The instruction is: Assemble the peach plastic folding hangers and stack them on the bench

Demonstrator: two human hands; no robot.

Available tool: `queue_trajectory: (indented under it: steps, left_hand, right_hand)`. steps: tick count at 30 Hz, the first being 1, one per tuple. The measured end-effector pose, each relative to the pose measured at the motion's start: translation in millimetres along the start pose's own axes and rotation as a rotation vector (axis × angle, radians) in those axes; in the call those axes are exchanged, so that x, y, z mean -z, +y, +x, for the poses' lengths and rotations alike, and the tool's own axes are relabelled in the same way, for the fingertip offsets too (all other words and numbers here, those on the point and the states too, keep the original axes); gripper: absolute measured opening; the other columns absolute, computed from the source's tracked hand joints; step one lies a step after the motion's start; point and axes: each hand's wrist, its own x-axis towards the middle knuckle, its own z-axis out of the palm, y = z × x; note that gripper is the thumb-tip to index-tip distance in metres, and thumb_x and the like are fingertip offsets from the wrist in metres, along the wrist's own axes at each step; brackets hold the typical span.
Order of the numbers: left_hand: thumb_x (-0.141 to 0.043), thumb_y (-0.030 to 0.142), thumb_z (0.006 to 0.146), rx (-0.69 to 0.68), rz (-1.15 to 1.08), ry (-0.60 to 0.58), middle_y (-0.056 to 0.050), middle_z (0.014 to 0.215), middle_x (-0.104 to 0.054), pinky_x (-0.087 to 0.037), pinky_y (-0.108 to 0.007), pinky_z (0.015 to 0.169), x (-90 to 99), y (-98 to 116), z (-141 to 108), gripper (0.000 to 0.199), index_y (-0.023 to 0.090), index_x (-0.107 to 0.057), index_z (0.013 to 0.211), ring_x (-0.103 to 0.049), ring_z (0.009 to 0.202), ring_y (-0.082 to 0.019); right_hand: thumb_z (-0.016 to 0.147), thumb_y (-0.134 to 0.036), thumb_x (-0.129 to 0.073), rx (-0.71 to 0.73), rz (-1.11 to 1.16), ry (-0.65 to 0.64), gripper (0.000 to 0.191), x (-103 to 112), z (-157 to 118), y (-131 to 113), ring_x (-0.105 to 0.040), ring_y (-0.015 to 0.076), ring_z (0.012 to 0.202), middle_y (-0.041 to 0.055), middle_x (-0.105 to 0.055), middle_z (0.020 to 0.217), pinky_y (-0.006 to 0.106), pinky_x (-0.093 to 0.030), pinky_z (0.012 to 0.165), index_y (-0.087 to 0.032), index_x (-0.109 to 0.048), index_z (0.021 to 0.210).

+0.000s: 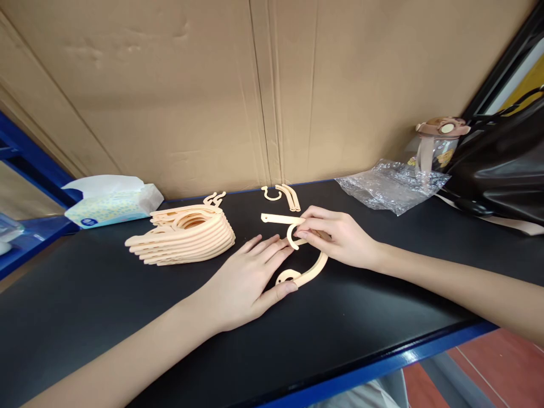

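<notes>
My left hand (250, 277) lies flat on the black table with its fingers stretched out. Its thumb rests against the end of a peach plastic hanger body (314, 273). My right hand (340, 235) pinches a curved peach hanger hook (290, 238) at the middle of that hanger. Farther back, a straight hanger arm (280, 219) reaches left from under my right fingers. These fingers hide the joint between the pieces. Left of my hands is a stack of folded hangers (182, 243), with a few loose hooks (215, 198) behind it.
One more hook (271, 194) and slim curved strips (289, 197) lie near the cardboard backing (191, 102). A tissue pack (113, 204) stands at the left. Clear plastic wrap (393, 184), a drink bottle (442, 144) and a black bag (505, 164) are at the right.
</notes>
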Motion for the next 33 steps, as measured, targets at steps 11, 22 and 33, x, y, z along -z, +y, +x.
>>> queue_trajectory:
  steps: [11, 22, 33]
  left_hand:
    - [-0.044, 0.026, 0.093, 0.036, 0.348, 0.187, -0.010, 0.102, -0.064, -0.048, -0.038, 0.074, 1.3, -2, 1, 0.028, 0.011, -0.058, 0.113, -0.059, 0.090, -0.024]
    - [-0.036, 0.017, 0.095, 0.046, 0.206, 0.145, -0.006, 0.092, -0.064, -0.048, -0.030, 0.069, -0.8, -3, -1, 0.024, 0.016, -0.056, 0.108, -0.061, 0.080, -0.018]
    - [-0.039, 0.021, 0.095, 0.089, 0.214, 0.103, -0.007, 0.101, -0.059, -0.050, -0.032, 0.071, -0.4, -1, 1, 0.026, 0.016, -0.052, 0.116, -0.059, 0.085, -0.019]
  right_hand:
    - [0.089, -0.029, -0.047, -0.131, -0.161, 0.026, 0.029, -1, 3, 5, -0.046, 0.0092, 0.062, -0.0022, -0.049, 0.068, 0.021, -0.032, 0.057, -0.018, -0.042, 0.062]
    - [0.082, -0.021, -0.047, -0.214, -0.144, -0.009, 0.015, -4, 2, 6, -0.051, 0.0106, 0.057, -0.0044, -0.058, 0.072, 0.022, -0.035, 0.057, -0.022, -0.046, 0.097]
    - [0.079, -0.011, -0.038, -0.175, -0.055, -0.052, 0.024, -3, 1, 10, -0.050, 0.0102, 0.060, -0.0041, -0.059, 0.080, 0.023, -0.036, 0.060, -0.024, -0.045, 0.098]
